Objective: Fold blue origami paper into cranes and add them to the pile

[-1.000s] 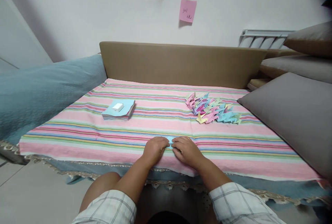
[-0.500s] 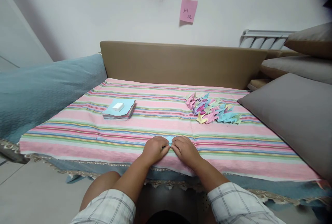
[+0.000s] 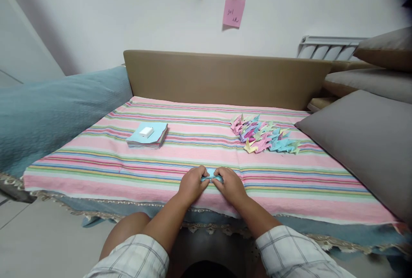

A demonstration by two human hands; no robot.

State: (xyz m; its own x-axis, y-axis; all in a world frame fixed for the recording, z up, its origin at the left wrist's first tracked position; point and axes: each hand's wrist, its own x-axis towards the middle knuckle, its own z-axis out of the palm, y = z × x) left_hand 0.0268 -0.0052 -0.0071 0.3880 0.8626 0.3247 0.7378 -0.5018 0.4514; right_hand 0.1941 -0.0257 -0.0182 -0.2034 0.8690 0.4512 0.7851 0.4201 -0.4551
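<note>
A small piece of light blue folded paper (image 3: 211, 172) lies between my hands on the striped cloth, close to the front edge. My left hand (image 3: 192, 184) pinches its left side between thumb and fingers. On the opposite side my right hand (image 3: 230, 184) grips the paper the same way. A narrow blue fold shows between the two thumbs; the paper's outer ends are partly covered by my fingers. Beyond my right hand lies a cluster of folded paper cranes (image 3: 264, 135) in pink, blue, purple, yellow and green.
Left of centre a stack of square paper (image 3: 157, 128) bears a small white box-like object (image 3: 146, 132). Grey cushions (image 3: 363, 140) pile up on the right. A brown backrest (image 3: 225, 78) stands behind the striped cloth (image 3: 96, 157), and a blue-covered armrest (image 3: 64, 110) borders the left.
My fingers have lifted and spread a little from the paper, thumbs staying low. More of the blue paper now shows between and beside them. The other things have stayed put.
</note>
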